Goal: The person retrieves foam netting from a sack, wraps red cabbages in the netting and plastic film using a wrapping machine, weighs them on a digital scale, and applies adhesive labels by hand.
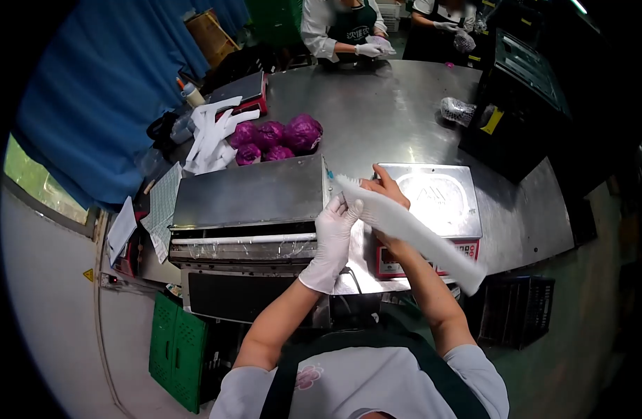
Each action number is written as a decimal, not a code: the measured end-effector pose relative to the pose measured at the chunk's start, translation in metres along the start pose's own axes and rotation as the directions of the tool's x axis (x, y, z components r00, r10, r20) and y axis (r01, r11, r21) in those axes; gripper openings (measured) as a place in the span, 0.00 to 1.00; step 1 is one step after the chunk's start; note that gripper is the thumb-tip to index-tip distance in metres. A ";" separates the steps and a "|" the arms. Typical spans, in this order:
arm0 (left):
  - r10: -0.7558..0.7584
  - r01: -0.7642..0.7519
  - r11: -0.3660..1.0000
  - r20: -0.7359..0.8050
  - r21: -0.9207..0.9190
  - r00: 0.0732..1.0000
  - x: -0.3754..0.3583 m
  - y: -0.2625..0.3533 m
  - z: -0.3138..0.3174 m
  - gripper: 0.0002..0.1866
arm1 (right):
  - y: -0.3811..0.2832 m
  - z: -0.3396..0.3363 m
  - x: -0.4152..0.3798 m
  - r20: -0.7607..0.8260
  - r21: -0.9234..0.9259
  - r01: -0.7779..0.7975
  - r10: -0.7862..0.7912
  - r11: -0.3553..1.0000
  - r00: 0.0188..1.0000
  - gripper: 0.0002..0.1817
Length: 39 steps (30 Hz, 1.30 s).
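My left hand (333, 236), in a white glove, has its fingers closed at the upper end of a white foam net sleeve (415, 234). The sleeve slants down to the right across my right forearm. My right hand (387, 188) appears bare and sits behind the sleeve's upper end, with some fingers extended; its grip is partly hidden. Beside it on the right is a scale (439, 199) with a metal plate. A metal wrapping machine (251, 195) stands left of my hands, and several purple cabbages (302, 133) lie behind it.
White foam sleeves (212, 136) are piled at the left, near another scale (244, 89). A wrapped item (457, 111) lies beside black crates (520, 105) at the right. Two people (349, 31) stand across the metal table (384, 91), holding items. A black crate (518, 311) is below right.
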State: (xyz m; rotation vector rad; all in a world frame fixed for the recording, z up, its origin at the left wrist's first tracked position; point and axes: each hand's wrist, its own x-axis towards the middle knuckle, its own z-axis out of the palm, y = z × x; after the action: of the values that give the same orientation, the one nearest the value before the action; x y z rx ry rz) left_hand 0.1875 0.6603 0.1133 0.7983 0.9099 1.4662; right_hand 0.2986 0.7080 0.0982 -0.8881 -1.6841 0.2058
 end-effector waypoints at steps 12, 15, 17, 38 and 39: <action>-0.133 0.129 0.879 0.024 -0.460 0.991 0.030 0.024 -0.039 0.08 | 0.008 -0.013 0.003 0.821 0.549 -0.808 0.323 -0.215 0.471 0.22; -0.265 0.247 0.845 0.030 -0.474 0.964 0.035 0.052 -0.022 0.08 | 0.001 -0.012 0.011 0.841 0.439 -0.879 0.259 0.188 0.475 0.28; -0.192 0.187 0.914 0.021 -0.359 0.981 0.044 0.055 -0.017 0.08 | 0.012 -0.012 0.029 0.819 0.249 -0.855 0.372 0.456 0.437 0.19; -0.168 0.410 0.862 -0.597 0.297 0.785 0.304 0.038 -0.164 0.21 | 0.241 0.214 0.121 0.543 0.478 -0.878 0.798 -0.035 0.264 0.08; -0.183 0.418 0.866 -0.603 0.275 0.776 0.313 0.033 -0.171 0.23 | 0.250 0.223 0.122 0.562 0.370 -0.928 0.782 0.052 0.269 0.10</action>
State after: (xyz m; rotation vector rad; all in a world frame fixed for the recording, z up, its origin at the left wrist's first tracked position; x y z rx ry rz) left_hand -0.0075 0.9556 0.0559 0.4555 1.7522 1.2445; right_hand 0.2046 1.0306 -0.0213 -1.2366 -0.8050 1.7430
